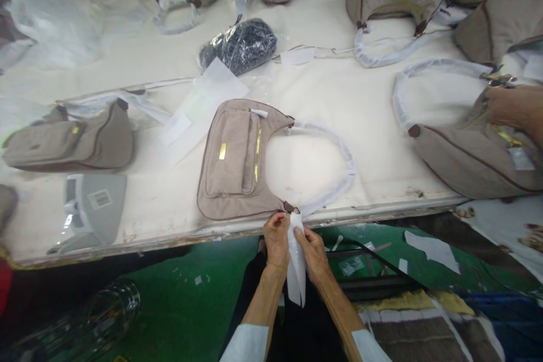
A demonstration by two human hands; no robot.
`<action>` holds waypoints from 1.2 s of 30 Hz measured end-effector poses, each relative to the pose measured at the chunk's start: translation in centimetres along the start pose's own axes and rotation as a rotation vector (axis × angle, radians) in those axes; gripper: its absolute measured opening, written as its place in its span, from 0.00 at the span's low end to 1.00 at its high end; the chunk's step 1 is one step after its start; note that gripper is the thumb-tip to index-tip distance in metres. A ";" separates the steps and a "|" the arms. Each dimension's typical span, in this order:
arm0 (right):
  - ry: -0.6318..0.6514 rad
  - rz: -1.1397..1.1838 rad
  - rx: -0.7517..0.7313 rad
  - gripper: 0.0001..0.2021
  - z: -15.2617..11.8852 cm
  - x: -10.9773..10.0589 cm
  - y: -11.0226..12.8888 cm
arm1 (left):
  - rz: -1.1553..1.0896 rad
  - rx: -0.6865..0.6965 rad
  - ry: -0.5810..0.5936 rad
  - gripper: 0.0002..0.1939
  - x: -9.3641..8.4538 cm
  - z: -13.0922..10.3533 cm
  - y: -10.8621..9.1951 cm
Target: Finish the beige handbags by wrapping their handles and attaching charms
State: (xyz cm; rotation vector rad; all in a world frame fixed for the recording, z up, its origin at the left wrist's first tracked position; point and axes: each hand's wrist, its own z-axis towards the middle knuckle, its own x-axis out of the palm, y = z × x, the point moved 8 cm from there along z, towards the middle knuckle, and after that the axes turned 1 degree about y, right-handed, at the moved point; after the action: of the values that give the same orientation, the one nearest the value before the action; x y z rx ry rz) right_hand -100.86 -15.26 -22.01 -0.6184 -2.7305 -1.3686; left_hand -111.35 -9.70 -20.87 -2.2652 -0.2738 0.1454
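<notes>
Currently I observe left hand (pixel 276 240) and right hand (pixel 313 251) pinching a white strip (pixel 296 271). Bag (pixel 231 158) lies at bench (pixel 165 203) near edge.

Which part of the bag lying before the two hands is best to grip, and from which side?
Probably the outer curve of the wrapped strap, from the picture's right: it loops out from the bag, with tabletop showing inside, leaving room for fingers. Its near end suits less, as the left hand and right hand are there.
</notes>
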 end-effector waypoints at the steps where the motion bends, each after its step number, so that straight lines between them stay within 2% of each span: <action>1: -0.002 0.016 0.007 0.24 -0.1 0.1 0.0 | 0.022 -0.007 0.015 0.08 0.1 0.0 0.0; 4: 0.011 0.069 0.034 0.25 -0.3 0.4 0.0 | 0.015 -0.028 -0.007 0.09 0.0 -0.1 -0.1; 7: 0.025 0.079 0.032 0.24 -0.5 0.6 0.5 | -0.035 0.028 -0.081 0.11 -0.4 -0.2 -0.4; 13: 0.012 0.040 0.017 0.24 -0.2 0.4 0.6 | 0.156 0.141 -0.063 0.07 -0.5 -0.1 -0.6; 17: -0.012 0.018 -0.002 0.23 -0.1 0.2 0.5 | 0.248 0.193 -0.034 0.10 -0.2 -0.3 -0.8; 23: 0.005 -0.023 -0.055 0.21 -0.3 0.5 1.3 | 0.099 0.070 0.048 0.17 0.5 -2.0 -0.6; 27: -0.045 -0.085 -0.078 0.20 -0.5 0.5 1.7 | 0.057 0.052 0.232 0.14 1.1 -2.7 -1.3; 30: -0.098 -0.183 -0.105 0.20 -0.7 0.4 2.0 | 0.033 -0.051 0.343 0.15 1.1 -2.6 -0.6; 33: -0.156 -0.298 -0.170 0.18 -0.8 0.5 2.6 | -0.051 -0.171 0.379 0.16 1.1 -2.3 0.3; 36: -0.188 -0.389 -0.235 0.17 -1.0 0.8 3.1 | -0.099 -0.204 0.367 0.16 1.2 -2.0 0.3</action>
State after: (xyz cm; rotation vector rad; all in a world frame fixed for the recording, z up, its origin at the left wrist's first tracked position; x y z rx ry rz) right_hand -100.64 -14.09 -18.90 -0.2350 -2.9779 -1.8187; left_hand -109.80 -11.07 -19.87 -2.4193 -0.2110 -0.3628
